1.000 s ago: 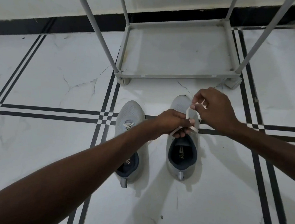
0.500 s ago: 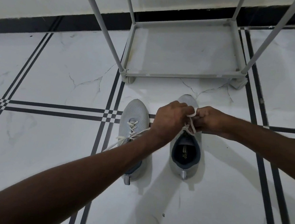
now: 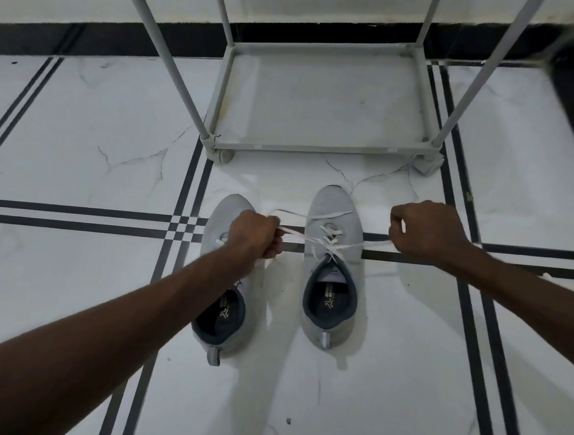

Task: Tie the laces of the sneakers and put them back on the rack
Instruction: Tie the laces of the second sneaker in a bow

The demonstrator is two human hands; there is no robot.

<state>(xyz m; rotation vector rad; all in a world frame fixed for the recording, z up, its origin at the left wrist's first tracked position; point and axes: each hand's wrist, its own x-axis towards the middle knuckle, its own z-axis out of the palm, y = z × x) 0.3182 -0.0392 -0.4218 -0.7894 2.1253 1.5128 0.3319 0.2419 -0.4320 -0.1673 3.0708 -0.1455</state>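
So the whole thing here comes down to the pull line: the right sneaker (image 3: pixel 331 265) sits on the tiled floor (image 3: pixel 77 152) with its long axis running heel-toward-the-person, toe-toward-the-rack, and the lace (image 3: pixel 311 241) is stretched pretty much straight across that axis, left to right. The knot sits over the tongue at the centre of the shoe, and the two hands are out to either side of it, well apart. The left hand (image 3: pixel 255 233) is fisted with its fingers (image 3: pixel 273 247) closed around its end of the lace, and it hangs above the toe area of the left sneaker (image 3: pixel 225 281), which is just beside the right one and looks not yet properly tied (its laces are mostly hidden under that hand, so hard to say). The right hand (image 3: pixel 427 230) is off past the outer side of the right sneaker, also curled shut, pinching the other lace end that runs taut back to the knot. Left hand looks a bit closer to the knot than the right. Best guess is they're cinching the knot, so the next bit needs an even sideways pull, otherwise the shoe just slides or twists on that slick tile. The shoe rack (image 3: pixel 318 147) stands right past the toes, bottom shelf open, so the put-back is a short forward move for either hand once both are tied.
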